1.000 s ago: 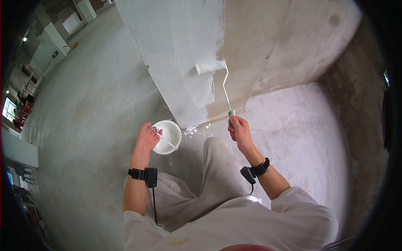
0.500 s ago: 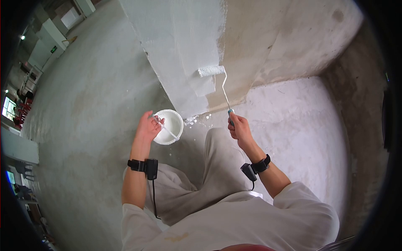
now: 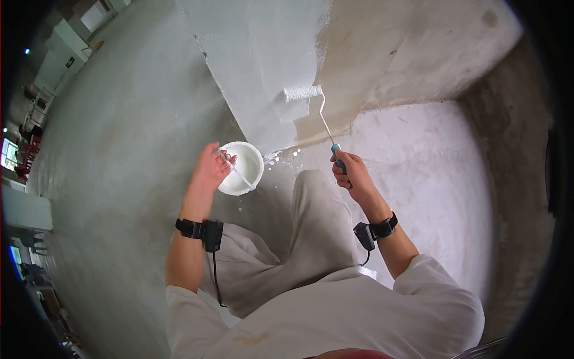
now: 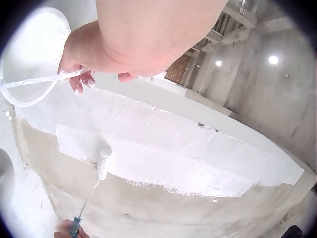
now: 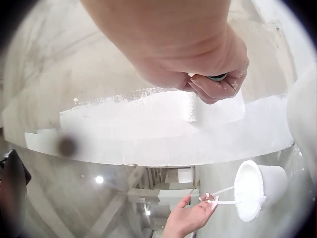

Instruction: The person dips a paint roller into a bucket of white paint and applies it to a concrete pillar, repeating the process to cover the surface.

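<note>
At frame centre, roller point(image 3: 302, 92): pressed against the wall point(image 3: 263, 54), its handle mostly hidden in the fist.
Right hand point(image 3: 351, 170): clenched round the handle, arm raised.
Left hand point(image 3: 210, 169): fingers hooked under the bucket's point(image 3: 241, 168) thin bail.

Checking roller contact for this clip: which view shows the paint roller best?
The head view: the paint roller lies against the wall, its whole handle running down to the right hand. The left wrist view shows it small and low; the right wrist view hides most of it behind the hand.
</note>
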Available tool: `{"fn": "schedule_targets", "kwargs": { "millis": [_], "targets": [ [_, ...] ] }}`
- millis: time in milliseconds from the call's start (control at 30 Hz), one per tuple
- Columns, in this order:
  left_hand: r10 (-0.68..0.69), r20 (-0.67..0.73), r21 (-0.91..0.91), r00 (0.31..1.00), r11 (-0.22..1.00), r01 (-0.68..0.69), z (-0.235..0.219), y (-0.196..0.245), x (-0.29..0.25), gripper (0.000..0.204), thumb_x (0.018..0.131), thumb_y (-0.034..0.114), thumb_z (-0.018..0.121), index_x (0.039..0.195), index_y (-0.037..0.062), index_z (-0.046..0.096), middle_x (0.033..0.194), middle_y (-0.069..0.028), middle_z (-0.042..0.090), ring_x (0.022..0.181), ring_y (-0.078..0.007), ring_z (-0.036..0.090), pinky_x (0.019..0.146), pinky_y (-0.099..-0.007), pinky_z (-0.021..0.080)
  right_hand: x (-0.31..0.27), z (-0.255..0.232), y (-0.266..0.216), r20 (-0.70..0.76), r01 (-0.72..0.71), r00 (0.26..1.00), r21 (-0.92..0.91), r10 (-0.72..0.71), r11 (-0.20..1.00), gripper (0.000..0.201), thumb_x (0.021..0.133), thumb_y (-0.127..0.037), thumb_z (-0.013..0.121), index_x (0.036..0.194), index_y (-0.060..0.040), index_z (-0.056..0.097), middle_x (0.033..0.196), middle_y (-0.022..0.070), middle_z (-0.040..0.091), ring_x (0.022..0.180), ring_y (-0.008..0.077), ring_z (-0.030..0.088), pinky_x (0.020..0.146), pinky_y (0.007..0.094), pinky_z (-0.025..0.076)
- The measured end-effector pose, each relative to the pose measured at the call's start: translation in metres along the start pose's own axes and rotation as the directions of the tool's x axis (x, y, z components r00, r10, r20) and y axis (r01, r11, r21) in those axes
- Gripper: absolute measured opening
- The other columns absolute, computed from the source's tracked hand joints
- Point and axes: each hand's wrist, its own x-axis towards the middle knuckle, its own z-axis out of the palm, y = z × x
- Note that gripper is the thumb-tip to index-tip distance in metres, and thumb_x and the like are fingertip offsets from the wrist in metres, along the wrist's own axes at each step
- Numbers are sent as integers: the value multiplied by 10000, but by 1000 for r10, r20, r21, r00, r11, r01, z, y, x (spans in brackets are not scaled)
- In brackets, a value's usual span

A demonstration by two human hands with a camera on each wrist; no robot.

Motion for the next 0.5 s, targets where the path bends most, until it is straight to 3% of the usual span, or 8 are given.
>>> {"fn": "schedule_targets", "kwargs": {
  "millis": [133, 500],
  "targets": [
    [-3, -13, 23, 1000, 1000, 3, 2, -1, -1, 319, 905, 314, 521, 889, -5, 519, 891, -126, 587, 899, -261, 590, 879, -355, 472, -4, 4, -5, 14, 15, 1000, 5, -16, 1000, 200, 915, -218, 484, 929, -24, 528, 617, -32, 376, 462, 33, 267, 380, 209, 189],
    [-39, 6, 19, 999, 999, 39, 4, 1, -1, 324, 900, 317, 535, 900, -7, 516, 928, -153, 587, 925, -274, 581, 913, -360, 460, -2, 10, -2, 49, 34, 998, 6, -34, 999, 235, 977, -250, 478, 996, -22, 535, 659, -27, 397, 485, 27, 271, 402, 194, 202]
  ]
}}
